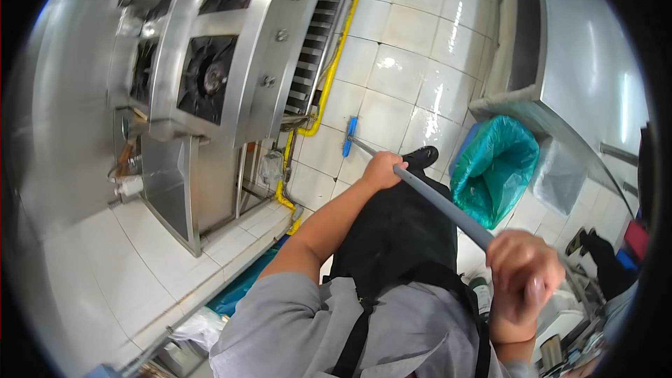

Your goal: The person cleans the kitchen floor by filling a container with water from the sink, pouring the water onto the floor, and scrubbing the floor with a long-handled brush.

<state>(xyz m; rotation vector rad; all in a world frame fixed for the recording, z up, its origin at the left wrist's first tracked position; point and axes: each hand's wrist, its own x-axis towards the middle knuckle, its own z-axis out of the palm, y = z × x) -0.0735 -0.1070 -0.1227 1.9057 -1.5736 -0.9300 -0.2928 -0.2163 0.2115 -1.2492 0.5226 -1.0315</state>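
Floor work under way, I judge: my left hand (383, 170) and right hand (525, 273) grip the grey pole (444, 204), blue head (350, 136) on wet-looking tiles (397, 68); remainder undeterminable.

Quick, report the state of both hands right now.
Left hand: closed around the grey pole, nearer its blue head.
Right hand: closed on the same pole, farther from that head.
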